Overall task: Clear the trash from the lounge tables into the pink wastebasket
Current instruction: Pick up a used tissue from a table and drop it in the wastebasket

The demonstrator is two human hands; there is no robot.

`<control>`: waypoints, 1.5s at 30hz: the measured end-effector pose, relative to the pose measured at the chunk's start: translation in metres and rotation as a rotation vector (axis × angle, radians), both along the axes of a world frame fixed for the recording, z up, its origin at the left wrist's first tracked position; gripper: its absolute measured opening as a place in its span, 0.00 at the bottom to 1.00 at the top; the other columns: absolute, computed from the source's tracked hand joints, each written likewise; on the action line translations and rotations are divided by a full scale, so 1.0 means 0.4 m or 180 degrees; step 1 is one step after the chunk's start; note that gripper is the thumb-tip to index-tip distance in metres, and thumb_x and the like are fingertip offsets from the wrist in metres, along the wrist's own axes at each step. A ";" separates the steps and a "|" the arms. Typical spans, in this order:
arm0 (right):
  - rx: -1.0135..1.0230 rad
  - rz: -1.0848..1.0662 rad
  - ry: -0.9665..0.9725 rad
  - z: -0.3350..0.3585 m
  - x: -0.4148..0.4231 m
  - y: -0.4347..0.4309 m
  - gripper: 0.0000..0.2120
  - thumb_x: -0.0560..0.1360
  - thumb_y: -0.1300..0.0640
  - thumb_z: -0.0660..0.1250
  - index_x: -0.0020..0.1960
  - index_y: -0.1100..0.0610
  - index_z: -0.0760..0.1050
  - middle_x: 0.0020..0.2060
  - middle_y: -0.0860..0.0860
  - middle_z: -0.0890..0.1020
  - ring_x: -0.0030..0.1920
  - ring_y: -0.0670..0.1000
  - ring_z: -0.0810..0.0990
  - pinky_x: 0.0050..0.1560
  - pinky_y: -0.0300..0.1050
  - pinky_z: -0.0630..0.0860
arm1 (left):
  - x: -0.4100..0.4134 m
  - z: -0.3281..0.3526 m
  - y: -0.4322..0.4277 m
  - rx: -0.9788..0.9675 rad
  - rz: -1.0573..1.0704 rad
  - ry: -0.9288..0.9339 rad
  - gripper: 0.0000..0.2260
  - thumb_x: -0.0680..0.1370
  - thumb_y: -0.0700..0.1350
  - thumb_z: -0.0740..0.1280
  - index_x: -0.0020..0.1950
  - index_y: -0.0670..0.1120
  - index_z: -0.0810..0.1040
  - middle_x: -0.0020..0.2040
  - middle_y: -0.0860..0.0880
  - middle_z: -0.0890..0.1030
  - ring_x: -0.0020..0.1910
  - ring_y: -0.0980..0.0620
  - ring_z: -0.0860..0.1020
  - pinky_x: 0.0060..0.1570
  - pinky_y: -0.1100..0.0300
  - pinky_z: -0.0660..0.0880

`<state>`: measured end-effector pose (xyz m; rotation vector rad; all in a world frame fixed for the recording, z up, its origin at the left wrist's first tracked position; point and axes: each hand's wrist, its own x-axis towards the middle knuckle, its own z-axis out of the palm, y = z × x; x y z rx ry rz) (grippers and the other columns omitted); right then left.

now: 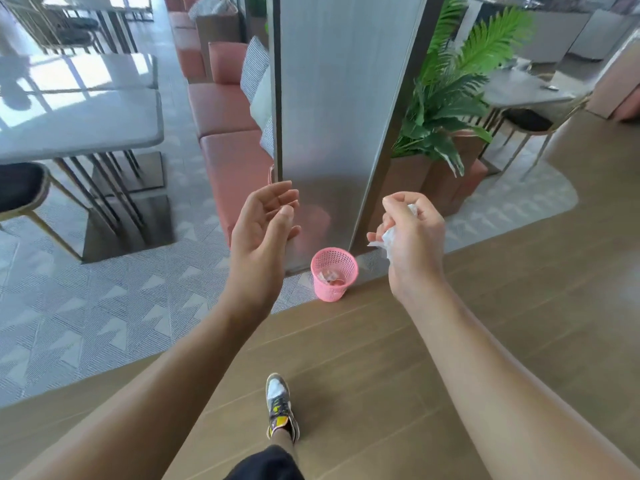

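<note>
arms outstretched; left hand (pixel 262 233) fingers relaxed, empty; right hand (pixel 414 244) grips tissue (pixel 388 241)

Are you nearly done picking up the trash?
Partly. Some scraps already lie in the pink wastebasket. The right hand grips a crumpled white tissue, not yet dropped in; the left hand is empty. A small thing on the far grey table may still need collecting.

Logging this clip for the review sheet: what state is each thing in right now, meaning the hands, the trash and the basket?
left hand: open, fingers relaxed, holding nothing.
right hand: fingers curled, gripping the crumpled white tissue.
crumpled white tissue: held in the air, not yet dropped.
pink wastebasket: upright on the floor by the metal pillar, some trash inside.
</note>
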<state>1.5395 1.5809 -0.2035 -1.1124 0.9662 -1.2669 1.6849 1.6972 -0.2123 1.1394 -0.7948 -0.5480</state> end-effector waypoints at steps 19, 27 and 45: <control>0.0810 0.0359 0.0739 -0.298 0.317 -0.817 0.07 0.70 0.59 0.69 0.38 0.46 0.77 0.32 0.44 0.78 0.32 0.48 0.77 0.35 0.50 0.80 | 0.332 -0.271 -0.786 0.0638 -0.0061 0.0277 0.14 0.79 0.51 0.65 0.64 0.55 0.79 0.63 0.50 0.83 0.67 0.45 0.80 0.62 0.48 0.80; 0.1222 0.0743 0.1360 -0.611 0.379 -1.126 0.06 0.69 0.56 0.70 0.39 0.45 0.79 0.42 0.49 0.79 0.44 0.55 0.80 0.47 0.65 0.83 | 0.338 -0.513 -1.051 0.1076 0.0463 0.0414 0.12 0.79 0.47 0.65 0.63 0.52 0.79 0.61 0.50 0.84 0.64 0.50 0.81 0.67 0.42 0.78; 0.2577 0.0765 0.2194 -1.579 0.380 -1.375 0.08 0.80 0.61 0.69 0.59 0.59 0.77 0.45 0.50 0.79 0.39 0.51 0.79 0.33 0.45 0.79 | 0.321 -1.238 -1.231 0.1770 0.1110 0.0854 0.14 0.75 0.53 0.67 0.59 0.54 0.80 0.59 0.51 0.84 0.64 0.46 0.81 0.65 0.44 0.78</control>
